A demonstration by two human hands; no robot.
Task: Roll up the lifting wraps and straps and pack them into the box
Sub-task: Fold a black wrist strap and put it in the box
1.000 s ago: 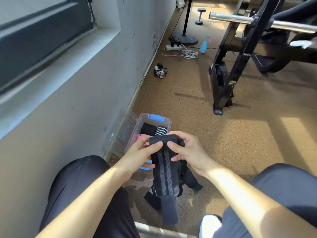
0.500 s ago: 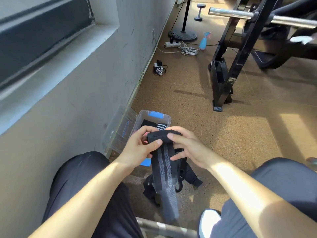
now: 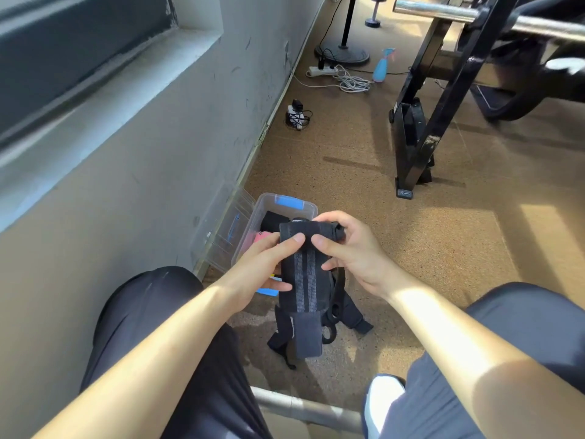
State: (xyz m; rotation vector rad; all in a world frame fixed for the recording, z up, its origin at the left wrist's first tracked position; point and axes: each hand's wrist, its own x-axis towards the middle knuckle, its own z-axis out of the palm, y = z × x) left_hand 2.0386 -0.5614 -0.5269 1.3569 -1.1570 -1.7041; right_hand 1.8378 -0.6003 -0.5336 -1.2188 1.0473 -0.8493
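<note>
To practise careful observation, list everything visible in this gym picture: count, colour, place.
wrap: one, black with grey stripes, partly rolled, held above the floor
straps: count unclear, black, on the floor under the wrap
box: one, clear with blue latches, beside the wall
lid: one, clear, between box and wall
rolls: at least two, black and pink, in the box
power strip: one, white, far floor
spray bottle: one, blue, near the power strip
rack: one, black, right, carrying a silver bar
shoe: one, white, bottom edge
left hand: one, pinches the wrap's roll
right hand: one, grips the roll's right end
</note>
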